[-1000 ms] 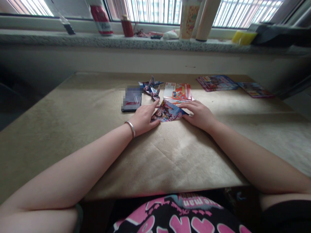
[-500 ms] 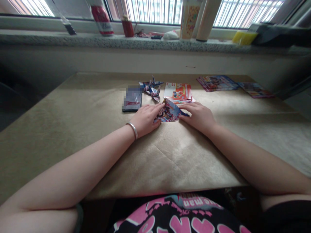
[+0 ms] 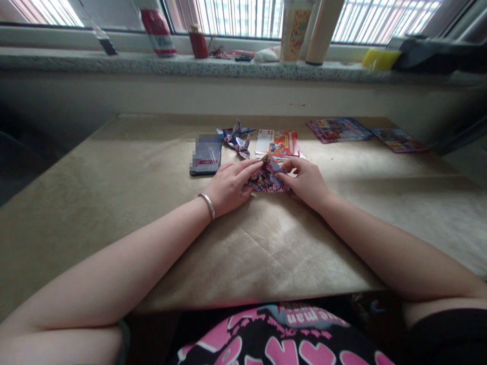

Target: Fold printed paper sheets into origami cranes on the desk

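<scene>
Between my two hands is a sheet of printed paper [image 3: 268, 177], colourful and folded to a peak at its far side. My left hand [image 3: 231, 185], with a silver bangle at the wrist, is closed on the paper's left part, its fingers reaching to the peak. On the right side, my right hand [image 3: 304, 180] pinches the paper's edge between thumb and fingers. Just beyond the paper lies a stack of orange and white printed sheets [image 3: 279, 142]. Folded paper cranes [image 3: 238, 138] sit behind my left hand, beside a dark phone-like tablet [image 3: 206, 154].
Two piles of colourful printed sheets, a larger stack [image 3: 340, 130] and a smaller one [image 3: 399, 140], lie at the table's back right. Along the windowsill [image 3: 228, 67] stand a red can [image 3: 158, 31], a red bottle [image 3: 198, 41], a patterned cup [image 3: 296, 31] and a yellow object [image 3: 380, 59].
My right hand has moved slightly left and curled its fingers, bringing the paper's right side inward. The dark blue tip at the right no longer shows. My left hand stays nearly in place.
</scene>
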`<state>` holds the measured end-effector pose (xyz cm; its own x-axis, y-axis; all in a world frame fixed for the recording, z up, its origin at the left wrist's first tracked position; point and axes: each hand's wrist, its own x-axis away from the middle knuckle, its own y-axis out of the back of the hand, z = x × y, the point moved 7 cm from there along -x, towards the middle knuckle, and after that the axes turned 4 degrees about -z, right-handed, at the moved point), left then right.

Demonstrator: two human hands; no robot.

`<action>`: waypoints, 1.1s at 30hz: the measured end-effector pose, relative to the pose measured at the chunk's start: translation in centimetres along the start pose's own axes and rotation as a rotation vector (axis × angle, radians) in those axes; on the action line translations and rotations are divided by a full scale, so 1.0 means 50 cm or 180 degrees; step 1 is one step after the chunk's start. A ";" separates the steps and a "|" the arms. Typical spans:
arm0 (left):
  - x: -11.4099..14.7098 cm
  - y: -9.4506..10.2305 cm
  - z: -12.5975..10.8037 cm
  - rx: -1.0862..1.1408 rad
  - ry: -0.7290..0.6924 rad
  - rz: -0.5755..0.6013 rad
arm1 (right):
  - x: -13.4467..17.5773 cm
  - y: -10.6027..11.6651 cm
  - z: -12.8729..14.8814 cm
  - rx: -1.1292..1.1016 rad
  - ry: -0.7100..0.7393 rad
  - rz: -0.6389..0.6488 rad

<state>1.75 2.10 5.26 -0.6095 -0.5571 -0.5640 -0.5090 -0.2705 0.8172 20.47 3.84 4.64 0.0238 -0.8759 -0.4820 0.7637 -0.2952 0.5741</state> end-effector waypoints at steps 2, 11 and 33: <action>0.000 0.005 0.000 0.0068 -0.0001 -0.0121 | -0.001 -0.002 -0.009 -0.0227 -0.0135 0.0013; 0.001 0.015 0.011 0.0634 -0.0035 -0.0503 | -0.007 0.005 0.001 -0.0478 0.0092 -0.0076; 0.007 -0.021 0.028 0.0572 0.0071 0.0095 | 0.008 0.032 0.059 0.0218 0.1546 -0.0150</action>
<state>1.21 3.25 4.05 -0.6134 -0.5807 -0.5353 -0.5924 -0.1101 0.7981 19.78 1.88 7.31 0.3009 -0.5865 -0.7520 0.7273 -0.3689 0.5787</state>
